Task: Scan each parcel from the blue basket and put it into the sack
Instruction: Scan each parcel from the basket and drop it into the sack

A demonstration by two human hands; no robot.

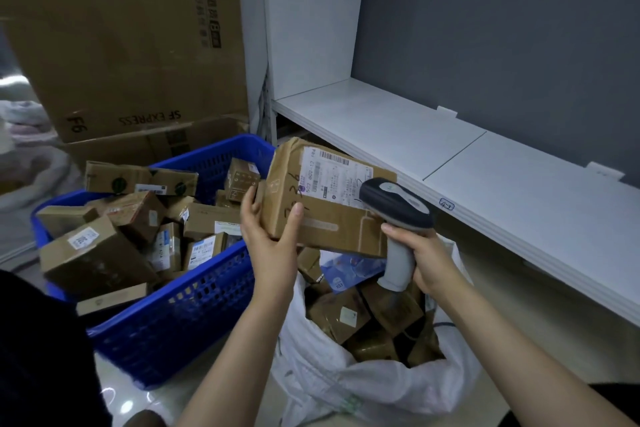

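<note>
The person holds a flat brown cardboard parcel over the mouth of the sack. It is tilted, with its white printed label facing up and black marker numbers scrawled on the bare board beside it. The left hand has the parcel by its left edge, thumb pressed on the top face and fingers curled behind, a firm grip. The right hand has its grip wrapped tight round the pale grey handle of a pistol-shaped scanner. The scanner's dark rounded head points toward 10 o'clock at the label and overlaps the parcel's right corner. I cannot tell whether it touches the board.

At 6 o'clock from the parcel the white woven sack stands open, its crinkled cloth slumped at the rim. It is filled with small brown boxes and one soft blue-printed packet. Just beside it at 9 o'clock sits the blue basket, rigid plastic pierced with a lattice of square holes and heaped with small taped cartons bearing white labels. Behind the basket at 12 o'clock rises a large corrugated carton printed "SF EXPRESS" upside down. At 3 o'clock from the parcel a smooth white shelf runs along a grey wall.
</note>
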